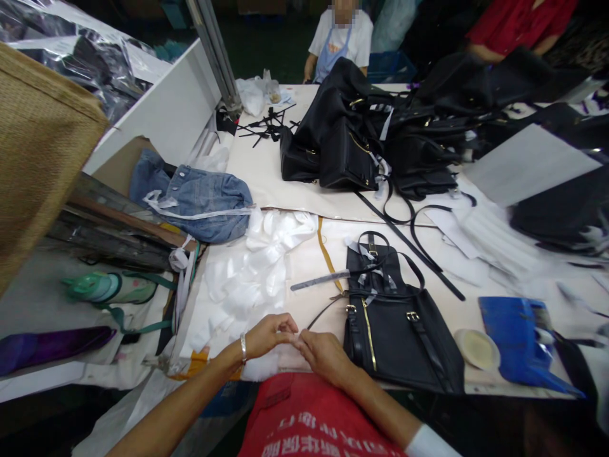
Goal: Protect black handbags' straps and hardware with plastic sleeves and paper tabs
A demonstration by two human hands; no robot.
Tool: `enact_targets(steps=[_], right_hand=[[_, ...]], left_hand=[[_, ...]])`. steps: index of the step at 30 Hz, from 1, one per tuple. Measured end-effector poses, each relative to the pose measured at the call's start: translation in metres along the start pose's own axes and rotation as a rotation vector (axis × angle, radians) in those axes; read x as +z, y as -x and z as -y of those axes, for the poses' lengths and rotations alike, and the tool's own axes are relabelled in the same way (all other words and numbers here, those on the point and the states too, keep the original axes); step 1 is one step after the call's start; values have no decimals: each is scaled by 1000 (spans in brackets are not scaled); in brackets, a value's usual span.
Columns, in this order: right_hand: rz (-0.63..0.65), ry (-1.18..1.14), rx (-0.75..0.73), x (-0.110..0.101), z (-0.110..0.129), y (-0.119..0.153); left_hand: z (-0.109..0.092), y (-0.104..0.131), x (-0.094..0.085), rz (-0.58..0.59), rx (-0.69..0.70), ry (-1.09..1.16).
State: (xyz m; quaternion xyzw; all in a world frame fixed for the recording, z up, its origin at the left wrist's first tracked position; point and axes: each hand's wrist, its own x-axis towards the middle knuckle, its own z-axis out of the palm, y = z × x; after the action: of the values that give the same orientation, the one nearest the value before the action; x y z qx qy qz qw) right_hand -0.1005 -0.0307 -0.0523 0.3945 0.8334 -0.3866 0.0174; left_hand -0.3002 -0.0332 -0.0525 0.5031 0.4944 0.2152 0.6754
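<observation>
A black handbag (394, 336) with gold zip and buckles lies flat on the table in front of me, right of my hands. One thin dark strap (326, 309) runs from its upper left corner down to my fingers. My right hand (323, 355) is closed in a pinch on the strap's end. Fingertip to fingertip with it, my left hand (271, 333) is also pinched; what it holds is too small to make out. Another strap (318, 281), wrapped in clear film, sticks out left from the bag. Pieces of white film (247, 279) lie beyond my left hand.
Several black bags (342, 139) are heaped at the back. Denim cloth (204, 197) lies at the left. A round pale tub (477, 349) and a blue tray (514, 343) are at the right. A person (340, 41) sits across the table; another in red (518, 28) is farther right.
</observation>
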Motion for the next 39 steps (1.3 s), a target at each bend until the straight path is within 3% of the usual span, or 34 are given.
enact_targets(steps=[4,10,15,21,31,39], right_hand=[[-27,-13,105,-1,-7,-12],[-4,-55,133,-9,-24,-26],[-93,311,-2,-25,-44,-38],[102,548,-75,-24,-65,-55],[47,179,6,-84,-79,-18],[72,93,15,-81,-68,-13]], left_hand=[[18,-11,3,-23,-77,270],[25,-17,2,-159,-90,234],[25,-16,-5,-279,-72,203],[21,-13,-7,-306,-41,189],[29,-11,-17,-399,-48,220],[20,-17,-10,-432,-45,193]])
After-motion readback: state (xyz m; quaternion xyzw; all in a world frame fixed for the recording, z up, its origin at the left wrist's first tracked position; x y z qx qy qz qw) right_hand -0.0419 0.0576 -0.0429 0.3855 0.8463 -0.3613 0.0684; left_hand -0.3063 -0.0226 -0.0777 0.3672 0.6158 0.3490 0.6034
